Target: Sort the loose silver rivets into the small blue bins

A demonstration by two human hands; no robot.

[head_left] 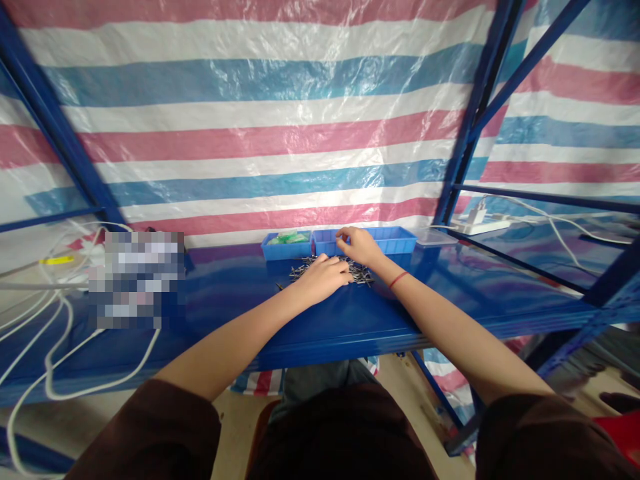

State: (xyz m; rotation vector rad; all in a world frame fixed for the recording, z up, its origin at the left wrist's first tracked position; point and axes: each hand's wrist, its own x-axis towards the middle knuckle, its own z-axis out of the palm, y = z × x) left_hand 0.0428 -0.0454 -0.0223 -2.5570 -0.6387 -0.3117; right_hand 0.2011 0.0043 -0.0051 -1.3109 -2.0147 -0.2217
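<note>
A striped plastic sheet (pixel 280 137) is hanging behind everything, and below it a blue bench (pixel 220 280) is carrying the work. Along its back a long blue tray (pixel 400 245) is standing, with a smaller blue bin (pixel 285 252) sitting just beside its left end (something green and white is lying in it). In front of both, a loose pile of thin metal pieces (pixel 361 273) is lying straight on the bench, each piece too small for naming.

The left hand (pixel 326 277) is resting palm down over the pile, fingers bending; whether it is gripping a piece, I cannot tell. The right hand (pixel 359 244), a red band (pixel 399 279) circling its wrist, is hovering before the tray — thumb and forefinger curling towards each other, with nothing clearly showing between them.

Handling such slim, crossing pieces well is probably calling for light fingertips: spreading the heap with the left, pinching single pieces with the right, and avoiding any sweep towards the front edge.

The pile is lying under the left hand, spilling out on both sides — and just below the right hand's fingertips, towards the front edge.
</note>
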